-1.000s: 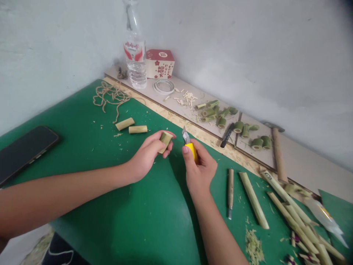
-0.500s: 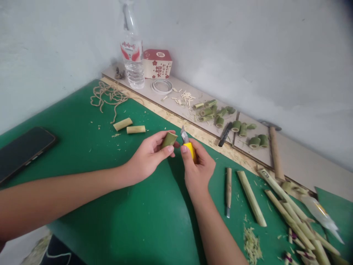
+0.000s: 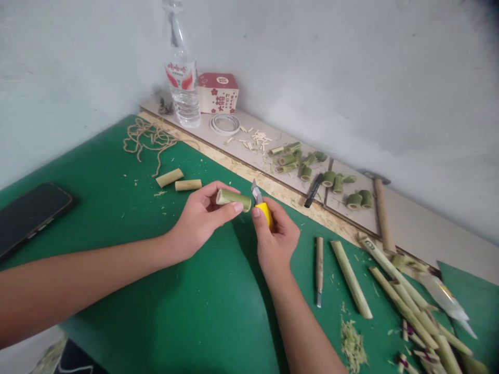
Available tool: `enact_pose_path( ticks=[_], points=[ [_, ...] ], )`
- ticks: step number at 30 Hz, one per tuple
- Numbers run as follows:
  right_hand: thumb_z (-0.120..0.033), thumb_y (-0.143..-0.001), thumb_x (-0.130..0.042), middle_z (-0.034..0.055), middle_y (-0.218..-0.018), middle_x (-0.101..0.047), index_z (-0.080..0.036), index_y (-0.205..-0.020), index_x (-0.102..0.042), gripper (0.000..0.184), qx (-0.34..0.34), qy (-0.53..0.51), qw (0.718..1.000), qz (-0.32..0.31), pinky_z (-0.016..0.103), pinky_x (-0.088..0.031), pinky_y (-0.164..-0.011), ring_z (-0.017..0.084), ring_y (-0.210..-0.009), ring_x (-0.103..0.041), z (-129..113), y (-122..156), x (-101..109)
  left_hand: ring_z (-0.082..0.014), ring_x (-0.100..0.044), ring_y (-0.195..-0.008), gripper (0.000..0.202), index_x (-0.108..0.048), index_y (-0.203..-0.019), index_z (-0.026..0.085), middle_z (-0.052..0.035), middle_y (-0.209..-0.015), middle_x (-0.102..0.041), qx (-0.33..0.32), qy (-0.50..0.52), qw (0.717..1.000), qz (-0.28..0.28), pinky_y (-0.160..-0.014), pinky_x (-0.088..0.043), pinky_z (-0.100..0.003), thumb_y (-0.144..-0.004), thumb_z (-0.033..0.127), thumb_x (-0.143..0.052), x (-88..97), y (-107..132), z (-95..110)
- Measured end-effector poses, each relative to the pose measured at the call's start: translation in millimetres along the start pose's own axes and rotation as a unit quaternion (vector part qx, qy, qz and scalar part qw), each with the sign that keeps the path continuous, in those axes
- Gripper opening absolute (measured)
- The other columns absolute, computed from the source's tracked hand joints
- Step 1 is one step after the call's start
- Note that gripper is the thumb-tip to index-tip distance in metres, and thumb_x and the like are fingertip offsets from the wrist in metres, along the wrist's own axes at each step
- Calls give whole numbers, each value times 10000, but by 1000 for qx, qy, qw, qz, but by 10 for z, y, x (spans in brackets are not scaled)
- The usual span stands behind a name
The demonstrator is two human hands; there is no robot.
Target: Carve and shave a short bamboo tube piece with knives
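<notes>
A green-covered table (image 3: 187, 311) fills a pale-walled corner. Just above it, the left hand (image 3: 198, 218) is clamped round a short bamboo section (image 3: 233, 198) and holds it level. The right hand (image 3: 275, 241) is closed on a yellow utility knife (image 3: 262, 206), its blade at the section's near end. Shallow strokes, directed away from the left thumb, look safest.
</notes>
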State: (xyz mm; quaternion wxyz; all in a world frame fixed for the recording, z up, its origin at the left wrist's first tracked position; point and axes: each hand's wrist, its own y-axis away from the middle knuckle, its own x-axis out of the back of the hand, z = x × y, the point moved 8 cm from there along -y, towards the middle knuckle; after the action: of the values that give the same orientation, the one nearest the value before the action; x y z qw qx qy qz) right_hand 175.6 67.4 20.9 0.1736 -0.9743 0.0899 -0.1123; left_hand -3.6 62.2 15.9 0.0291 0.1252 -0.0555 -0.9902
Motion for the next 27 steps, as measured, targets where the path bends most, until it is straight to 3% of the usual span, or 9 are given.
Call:
enact_pose_path(
  ticks=[4, 9, 13, 17, 21, 27],
  points=[
    [-539, -907, -785, 11, -792, -768, -191, -1011, -848, 368, -5, 20, 1000, 1, 287, -507, -593, 152, -625, -613, 8, 4, 4, -129, -547, -697, 366, -717, -954, 205, 7, -801, -666, -18, -12, 999, 50, -630, -419, -267, -729, 402, -927, 90, -14, 32],
    [-565, -909, -781, 22, -794, -768, -182, -994, -847, 398, 0, 25, 1000, 1, 293, -511, -598, 161, -637, -627, 6, 1, 7, -108, -323, -607, 475, -580, -731, 209, 54, -634, -379, 15, -11, 999, 28, -553, -274, -265, -792, 590, -859, 55, 7, -22],
    [-577, -906, -786, 28, -816, -779, -185, -995, -847, 407, 0, 23, 1000, 2, 294, -518, -604, 166, -651, -644, 6, -2, 8, -109, -317, -625, 565, -476, -628, 208, 41, -661, -358, 50, 2, 998, 32, -563, -305, -266, -789, 633, -812, 49, 41, -42],
    [-550, -920, -783, 9, -773, -758, -191, -981, -845, 369, 10, 19, 1000, -1, 282, -501, -582, 150, -613, -616, -15, -1, 7, -111, -333, -618, 524, -473, -604, 210, 41, -637, -361, 72, 6, 997, 27, -560, -307, -270, -730, 574, -828, 39, 59, -37],
    [-584, -916, -773, 15, -790, -762, -196, -988, -845, 401, 0, 27, 1000, -2, 295, -518, -604, 158, -632, -625, 2, 5, 4, -109, -347, -638, 448, -464, -626, 204, 44, -646, -388, 55, 13, 998, -9, -587, -301, -273, -710, 405, -856, -21, 58, -5],
    [-657, -891, -766, 26, -802, -769, -194, -999, -837, 481, -16, 34, 999, 11, 317, -534, -623, 172, -653, -641, 27, 3, 14, -114, -382, -663, 323, -409, -721, 219, 34, -759, -431, 42, 39, 998, -32, -607, -332, -282, -821, 281, -710, -37, 49, -15]
  ],
)
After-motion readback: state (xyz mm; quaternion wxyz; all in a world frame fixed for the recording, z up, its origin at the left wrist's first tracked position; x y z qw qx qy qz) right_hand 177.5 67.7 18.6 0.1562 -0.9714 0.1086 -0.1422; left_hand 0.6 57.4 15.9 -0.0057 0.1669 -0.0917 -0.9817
